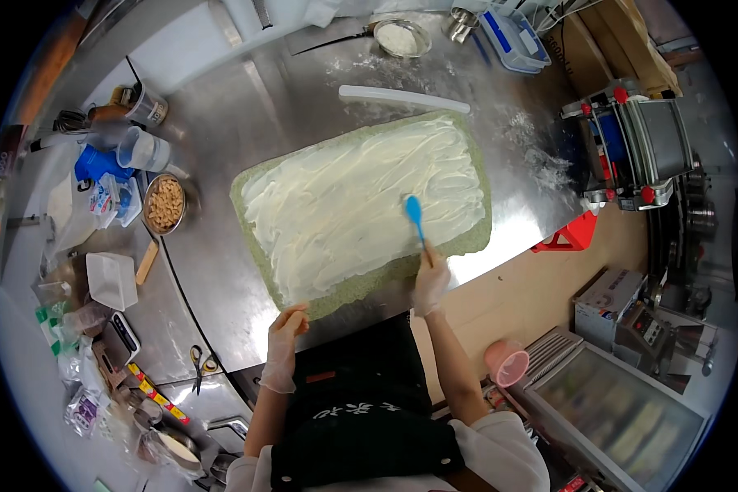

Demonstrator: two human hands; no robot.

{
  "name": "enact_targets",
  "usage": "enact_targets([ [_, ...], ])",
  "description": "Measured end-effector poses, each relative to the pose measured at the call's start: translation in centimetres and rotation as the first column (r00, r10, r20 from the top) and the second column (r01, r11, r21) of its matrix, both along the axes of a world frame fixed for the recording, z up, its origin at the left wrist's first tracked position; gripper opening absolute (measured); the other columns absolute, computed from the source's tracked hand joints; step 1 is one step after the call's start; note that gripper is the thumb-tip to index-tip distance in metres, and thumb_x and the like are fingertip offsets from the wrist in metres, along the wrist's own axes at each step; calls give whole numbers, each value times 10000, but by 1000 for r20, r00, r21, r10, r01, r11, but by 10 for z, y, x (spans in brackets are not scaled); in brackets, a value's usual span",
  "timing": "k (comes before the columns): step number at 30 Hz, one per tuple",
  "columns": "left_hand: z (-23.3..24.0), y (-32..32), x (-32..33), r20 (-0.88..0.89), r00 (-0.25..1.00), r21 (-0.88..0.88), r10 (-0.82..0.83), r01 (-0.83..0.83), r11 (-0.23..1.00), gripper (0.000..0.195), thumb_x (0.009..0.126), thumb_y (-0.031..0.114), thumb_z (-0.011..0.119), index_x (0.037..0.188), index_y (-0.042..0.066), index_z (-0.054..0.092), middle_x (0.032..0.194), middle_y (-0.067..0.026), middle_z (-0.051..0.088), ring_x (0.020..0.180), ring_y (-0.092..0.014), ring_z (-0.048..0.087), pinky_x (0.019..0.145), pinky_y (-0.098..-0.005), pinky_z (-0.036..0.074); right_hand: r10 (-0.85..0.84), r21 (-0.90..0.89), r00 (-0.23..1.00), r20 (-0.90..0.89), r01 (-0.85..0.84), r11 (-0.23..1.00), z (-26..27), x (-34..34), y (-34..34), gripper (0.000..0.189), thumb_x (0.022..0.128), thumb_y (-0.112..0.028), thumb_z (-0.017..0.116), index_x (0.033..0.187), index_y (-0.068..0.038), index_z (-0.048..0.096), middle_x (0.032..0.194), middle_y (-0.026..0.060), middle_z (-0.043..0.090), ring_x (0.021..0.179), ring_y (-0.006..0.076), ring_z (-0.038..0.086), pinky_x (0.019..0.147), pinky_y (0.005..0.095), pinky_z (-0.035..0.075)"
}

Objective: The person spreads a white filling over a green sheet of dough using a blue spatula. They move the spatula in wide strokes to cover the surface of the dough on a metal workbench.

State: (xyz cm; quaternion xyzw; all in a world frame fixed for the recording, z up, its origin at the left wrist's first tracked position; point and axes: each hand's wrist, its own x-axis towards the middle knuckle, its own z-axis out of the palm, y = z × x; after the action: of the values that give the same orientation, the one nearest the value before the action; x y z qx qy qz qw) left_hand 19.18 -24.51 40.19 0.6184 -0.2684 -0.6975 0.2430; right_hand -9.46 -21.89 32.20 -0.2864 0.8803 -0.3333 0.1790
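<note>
A large green sheet of dough (369, 294) lies flat on the steel worktable, coated with pale cream (344, 209) except along its borders. My right hand (432, 280), in a clear plastic glove, grips the handle of a blue spatula (413, 210). The spatula's head rests on or just over the cream, right of the middle. My left hand (287, 335), gloved too, is at the sheet's near left corner with its fingers bent. Whether those fingers pinch the dough edge cannot be made out.
Beyond the sheet, a white rolling pin (404, 98) lies on the floured steel worktable (221, 123). Farther back are a bowl of flour (400, 38) and a knife (332, 40). Leftward stand a bowl of brown chunks (164, 204), a white tub (111, 281) and scissors (198, 369). A roller machine (642, 144) stands right.
</note>
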Motion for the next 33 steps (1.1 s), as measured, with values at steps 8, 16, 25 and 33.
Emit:
enact_targets([
  [8, 2, -3, -7, 16, 1000, 21, 16, -17, 1000, 207, 915, 151, 558, 1047, 29, 660, 781, -2, 594, 741, -89, 548, 718, -218, 448, 392, 264, 911, -128, -350, 899, -10, 31, 8, 226, 921, -265, 544, 1066, -123, 644, 804, 159, 619, 737, 359, 605, 625, 414, 474],
  [16, -3, -3, -4, -2, 1000, 28, 27, -26, 999, 213, 921, 161, 553, 1053, 31, 657, 790, -3, 595, 732, -87, 544, 720, -216, 442, 539, 24, 805, -247, -551, 834, -13, 61, -8, 196, 847, -159, 585, 1027, -153, 662, 816, 132, 620, 665, 338, 601, 565, 427, 471],
  [25, -4, -1, 12, 8, 995, 33, 96, -96, 995, 216, 918, 158, 557, 1063, 31, 654, 791, -3, 593, 739, -85, 546, 721, -212, 444, 674, -38, 725, -145, -685, 728, -1, 77, -3, 322, 837, -106, 557, 1136, -195, 636, 879, 115, 623, 711, 308, 613, 593, 404, 490],
  [33, -4, -1, 14, -5, 996, 19, 89, -89, 996, 222, 916, 161, 551, 1066, 35, 655, 797, 1, 597, 740, -84, 545, 728, -210, 444, 519, 10, 838, -166, -525, 851, -20, 67, 7, 282, 869, -114, 536, 1130, -171, 626, 911, 118, 620, 725, 318, 616, 601, 432, 483],
])
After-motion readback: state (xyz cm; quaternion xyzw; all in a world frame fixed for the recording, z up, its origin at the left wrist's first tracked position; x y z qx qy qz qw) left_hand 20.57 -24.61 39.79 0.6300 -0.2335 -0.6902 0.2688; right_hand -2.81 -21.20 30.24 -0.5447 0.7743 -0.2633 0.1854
